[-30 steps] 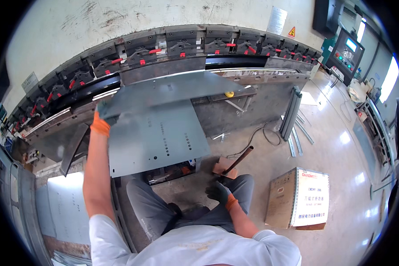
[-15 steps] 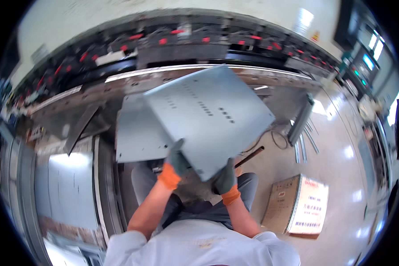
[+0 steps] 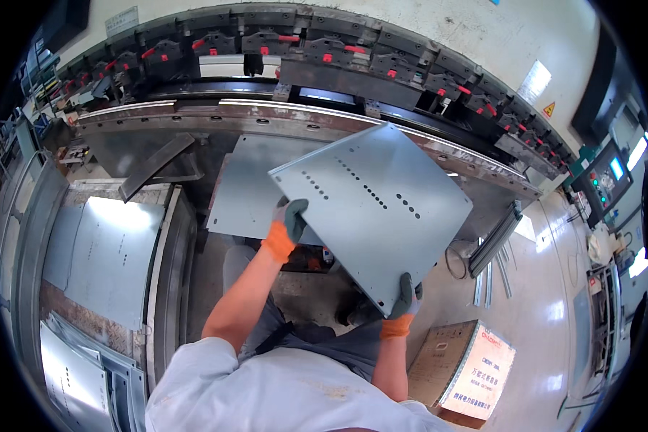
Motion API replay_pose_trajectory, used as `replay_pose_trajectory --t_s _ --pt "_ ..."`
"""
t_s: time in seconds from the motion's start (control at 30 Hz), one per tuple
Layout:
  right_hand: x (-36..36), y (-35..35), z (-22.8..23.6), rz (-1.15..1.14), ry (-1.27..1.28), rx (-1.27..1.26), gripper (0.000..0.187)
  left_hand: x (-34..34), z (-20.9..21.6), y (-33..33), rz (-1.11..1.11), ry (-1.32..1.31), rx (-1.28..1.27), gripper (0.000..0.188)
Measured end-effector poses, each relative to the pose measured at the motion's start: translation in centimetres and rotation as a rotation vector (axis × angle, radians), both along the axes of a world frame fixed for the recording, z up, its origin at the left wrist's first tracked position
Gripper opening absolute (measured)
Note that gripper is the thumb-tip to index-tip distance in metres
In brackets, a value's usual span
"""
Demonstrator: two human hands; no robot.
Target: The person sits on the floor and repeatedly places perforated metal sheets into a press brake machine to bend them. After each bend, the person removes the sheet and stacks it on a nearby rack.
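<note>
Between my hands I hold a flat metal sheet (image 3: pixel 371 209) with rows of punched holes, tilted so one corner points away toward the machine. My left hand (image 3: pixel 292 218), in a grey glove with an orange cuff, grips its left edge. Near the closest corner, my right hand (image 3: pixel 406 299) in a matching glove is closed on the sheet, thumb lying on top. Behind and to the left, a second metal sheet (image 3: pixel 248 180) lies partly hidden under the held one.
A press brake (image 3: pixel 381 66) with red-handled clamps spans the far side. At left, metal sheets (image 3: pixel 115 252) lie on a bench, with a stack of more sheets (image 3: pixel 75 374) nearer me. A wooden crate (image 3: pixel 446 367) stands right on the floor. A control panel (image 3: pixel 603 183) is at far right.
The view has shifted, and both hands with the held sheet now appear further right in it. My left hand has slid farther up the sheet's left edge. Both hands still hold it.
</note>
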State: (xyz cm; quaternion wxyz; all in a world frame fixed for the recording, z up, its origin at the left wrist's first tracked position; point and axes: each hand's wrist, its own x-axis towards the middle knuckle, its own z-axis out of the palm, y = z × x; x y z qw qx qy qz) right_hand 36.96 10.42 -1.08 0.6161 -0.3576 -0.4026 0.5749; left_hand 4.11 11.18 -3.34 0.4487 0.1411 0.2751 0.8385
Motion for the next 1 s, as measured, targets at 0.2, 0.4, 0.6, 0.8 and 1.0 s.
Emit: replay_pose_trajectory --t_s 0.2,0.4,0.6,0.8,1.0 --pt "0.4 1.5 0.6 0.210 -0.174 0.009 0.038 -2.3 1.7 -12.5 -0.008 -0.163 0.033 0.040" --pt "-3.5 11.0 -1.1 0.417 -0.307 0.168 0.031 -3.8 2.1 -14.6 0.107 -0.025 -0.002 0.039" --pt "-5.8 17.7 -1.8 0.587 -0.112 -0.138 0.025 -3.7 1.7 -11.7 0.067 -0.056 -0.039 0.038" --pt "-5.4 19.8 0.1 0.568 -0.074 -0.228 0.019 -2.7 1.2 -9.4 0.014 -0.144 -0.043 0.031" --pt "-5.1 21.5 0.3 0.594 -0.173 -0.200 0.016 -1.9 -0.5 -8.5 0.049 -0.118 -0.081 0.033"
